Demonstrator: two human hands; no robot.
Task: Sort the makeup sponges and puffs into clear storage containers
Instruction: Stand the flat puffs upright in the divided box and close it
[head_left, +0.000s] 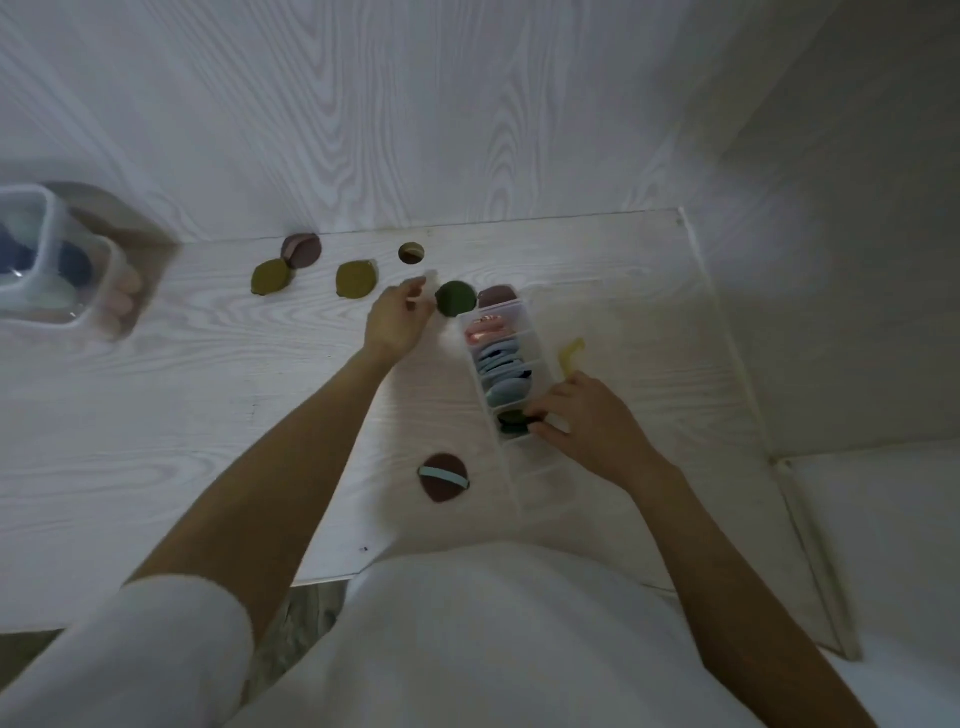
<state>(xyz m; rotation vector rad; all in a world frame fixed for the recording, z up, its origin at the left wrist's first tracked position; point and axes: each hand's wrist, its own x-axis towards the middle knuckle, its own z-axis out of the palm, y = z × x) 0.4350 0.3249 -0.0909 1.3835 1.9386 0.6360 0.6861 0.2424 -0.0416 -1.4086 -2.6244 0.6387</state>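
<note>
— Puffs fill the divided clear organiser (511, 384) on the worktop (156, 415): pink, blue, then dark green. Why is the right hand (587, 421) there?

— Its fingers pinch a dark green puff (514, 418) into its compartment, likely seating it upright.

— And the left hand (397, 317)?

— Reaching toward the loose green puff (455, 299); fingers loosely curled, apparently not yet gripping it. Several others lie unsorted.

Loose on the table (156, 415): two olive puffs (270, 277), one dark green puff (455, 298), three brown puffs (302, 250). Two clear containers (506, 384), two hands (397, 319).
</note>
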